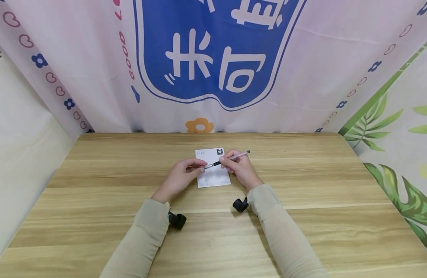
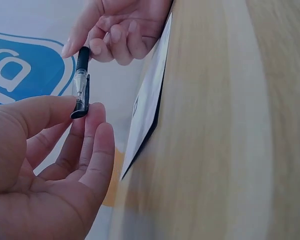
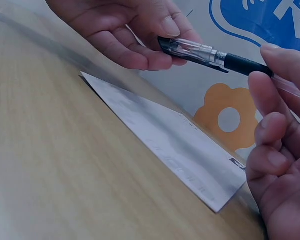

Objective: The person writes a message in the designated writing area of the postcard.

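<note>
A gel pen (image 1: 240, 155) with a clear barrel and black grip is held level above a white postcard-like sheet (image 1: 213, 180). My left hand (image 1: 180, 175) pinches its clear cap (image 3: 190, 51), which has a black clip, between thumb and forefinger. Inside the cap the pen's tip shows in the right wrist view. The right hand (image 1: 242, 170) pinches the pen near its black grip (image 3: 247, 65), other fingers curled in. On the sheet are a small dark picture in the far right corner and faint print; the hands partly cover it in the head view.
The sheet lies on a wood-grain table (image 1: 95, 193), towards its far edge. Behind hangs a printed curtain (image 1: 105, 96) with a blue emblem and an orange flower. Black wrist cameras sit at the left cuff (image 1: 177, 221) and right cuff (image 1: 240, 204).
</note>
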Action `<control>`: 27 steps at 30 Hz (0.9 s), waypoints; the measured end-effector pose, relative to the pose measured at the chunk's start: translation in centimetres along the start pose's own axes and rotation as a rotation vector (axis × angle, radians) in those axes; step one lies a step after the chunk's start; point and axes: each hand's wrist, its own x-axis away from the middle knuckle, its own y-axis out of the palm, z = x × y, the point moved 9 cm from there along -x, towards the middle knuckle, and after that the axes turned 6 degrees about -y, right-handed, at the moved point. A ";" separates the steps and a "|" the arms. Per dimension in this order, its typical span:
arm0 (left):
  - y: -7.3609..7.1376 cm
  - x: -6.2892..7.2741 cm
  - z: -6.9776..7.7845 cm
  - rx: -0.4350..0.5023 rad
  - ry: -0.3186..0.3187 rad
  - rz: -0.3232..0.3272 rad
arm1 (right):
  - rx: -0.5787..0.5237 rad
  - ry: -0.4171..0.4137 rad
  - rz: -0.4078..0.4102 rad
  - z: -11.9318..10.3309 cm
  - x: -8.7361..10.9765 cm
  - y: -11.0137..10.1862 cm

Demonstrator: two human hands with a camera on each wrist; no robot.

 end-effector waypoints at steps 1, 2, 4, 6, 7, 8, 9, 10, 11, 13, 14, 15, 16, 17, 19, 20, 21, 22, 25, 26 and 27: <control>0.0 0.0 0.1 0.003 0.007 0.000 | -0.004 -0.002 -0.002 0.0 0.0 0.0; 0.1 0.0 0.2 0.005 0.013 0.000 | -0.010 -0.001 -0.003 0.0 0.0 0.1; 0.1 0.1 0.3 0.009 0.022 0.001 | -0.028 0.011 0.003 0.0 0.0 0.1; 0.2 0.1 0.5 0.018 0.025 0.002 | -0.052 0.028 0.013 0.1 0.0 0.1; 0.2 0.2 0.5 0.028 0.027 0.002 | -0.064 0.035 0.018 0.2 0.0 0.1; 0.3 0.2 0.6 0.038 0.027 0.000 | -0.076 0.043 0.023 0.3 0.0 0.1; 0.3 0.2 0.6 0.051 0.025 -0.002 | -0.087 0.046 0.026 0.3 0.0 0.1; 0.4 0.2 0.7 0.064 0.023 -0.004 | -0.095 0.045 0.029 0.3 0.0 0.1; 0.4 0.2 0.7 0.076 0.020 -0.005 | -0.099 0.042 0.030 0.2 0.0 0.1; 0.4 0.2 0.6 0.108 0.009 -0.007 | -0.101 0.034 0.031 0.2 0.0 0.1; 0.4 0.2 0.6 0.125 0.000 -0.007 | -0.102 0.031 0.033 0.2 0.0 0.1; 0.4 0.2 0.5 0.146 -0.008 -0.007 | -0.103 0.029 0.034 0.2 0.0 0.1; 0.4 0.2 0.4 0.168 -0.016 -0.009 | -0.105 0.029 0.037 0.2 0.0 0.1; 0.4 0.2 0.3 0.191 -0.025 -0.008 | -0.109 0.032 0.040 0.2 0.1 0.1; 0.4 0.1 0.0 0.255 -0.044 -0.007 | -0.121 0.039 0.049 0.3 0.1 0.0; 0.4 0.1 -0.2 0.289 -0.057 -0.006 | -0.124 0.039 0.050 0.3 0.1 0.0; 0.4 0.1 -0.4 0.324 -0.069 -0.003 | -0.128 0.039 0.052 0.2 0.2 0.0; 0.4 0.0 -0.6 0.360 -0.082 0.000 | -0.129 0.037 0.053 0.2 0.2 0.0; 0.4 -0.1 -1.0 0.457 -0.119 0.010 | -0.134 0.027 0.048 0.0 0.2 0.1; 0.4 -0.1 -1.1 0.482 -0.128 0.011 | -0.137 0.020 0.046 -0.2 0.3 0.1; 0.4 -0.1 -1.2 0.500 -0.137 0.012 | -0.143 0.016 0.045 -0.2 0.3 0.1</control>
